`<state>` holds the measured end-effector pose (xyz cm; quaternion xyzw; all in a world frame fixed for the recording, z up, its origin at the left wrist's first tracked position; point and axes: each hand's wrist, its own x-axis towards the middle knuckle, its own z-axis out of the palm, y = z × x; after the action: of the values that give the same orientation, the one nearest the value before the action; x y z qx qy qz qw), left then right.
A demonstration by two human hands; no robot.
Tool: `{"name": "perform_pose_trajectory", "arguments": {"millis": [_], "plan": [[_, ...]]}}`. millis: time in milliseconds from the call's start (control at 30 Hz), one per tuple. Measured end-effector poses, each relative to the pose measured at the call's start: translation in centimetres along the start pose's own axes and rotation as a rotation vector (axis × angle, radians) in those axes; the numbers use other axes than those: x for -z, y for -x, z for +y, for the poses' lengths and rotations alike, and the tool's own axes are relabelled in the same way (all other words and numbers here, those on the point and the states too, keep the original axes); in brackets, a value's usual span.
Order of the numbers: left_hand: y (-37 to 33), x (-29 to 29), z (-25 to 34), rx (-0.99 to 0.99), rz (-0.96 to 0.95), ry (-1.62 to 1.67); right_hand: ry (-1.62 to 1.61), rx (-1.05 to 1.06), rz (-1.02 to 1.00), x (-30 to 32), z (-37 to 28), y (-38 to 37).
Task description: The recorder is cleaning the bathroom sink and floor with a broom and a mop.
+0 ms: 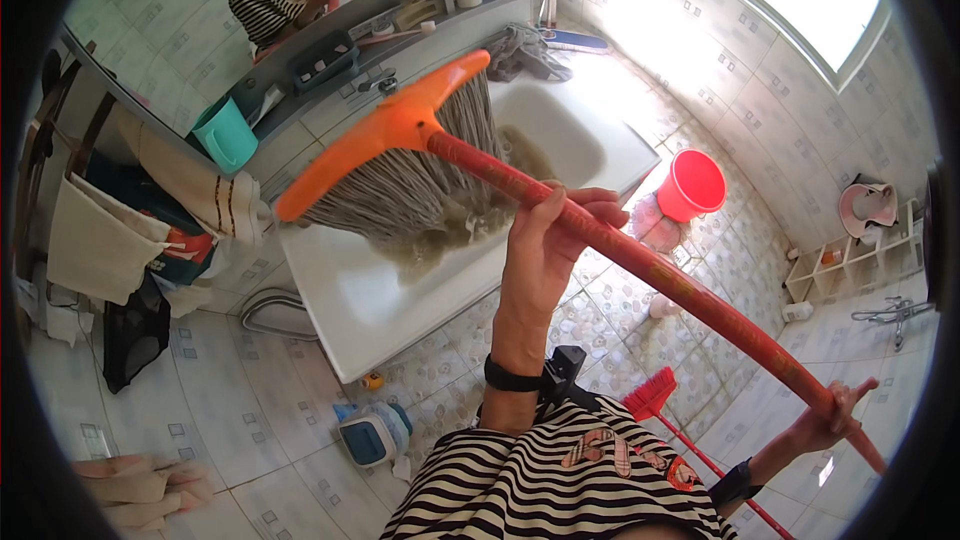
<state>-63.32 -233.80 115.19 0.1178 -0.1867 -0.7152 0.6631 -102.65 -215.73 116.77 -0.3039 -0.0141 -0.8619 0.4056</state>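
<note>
A mop with a red handle (pixel 690 292) and an orange T-shaped head (pixel 380 132) slants across the view. Its grey, wet-looking strands (pixel 395 190) hang down into a white sink (pixel 350 340), where brownish, murky water (pixel 430 250) lies. My left hand (pixel 545 245) is closed round the upper handle, thumb on the near side, just below the orange head. Farther down, close to the handle's end, my right hand (pixel 825 422) grips it, one finger sticking out. Both wrists wear black bands.
A red bucket (pixel 693 185) stands on the pebble-patterned floor right of the sink. A red broom (pixel 650 395) is beside my body. Above the sink, a shelf below a mirror holds a teal cup (pixel 225 135) and toiletries. Towels (pixel 105 240) hang at left; a dark cloth (pixel 530 52) lies on the sink's far corner.
</note>
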Motion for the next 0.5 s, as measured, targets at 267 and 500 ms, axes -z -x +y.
{"name": "perform_pose_trajectory", "arguments": {"millis": [267,500], "plan": [[0.7,-2.0,-0.3,-0.075,-0.072,-0.068,-0.092,0.040,0.144,1.5,-0.3,2.0],[-0.3,10.6,-3.9,0.081,0.340,-0.074,0.201,-0.192,0.175,-1.3,6.1,0.8]]}}
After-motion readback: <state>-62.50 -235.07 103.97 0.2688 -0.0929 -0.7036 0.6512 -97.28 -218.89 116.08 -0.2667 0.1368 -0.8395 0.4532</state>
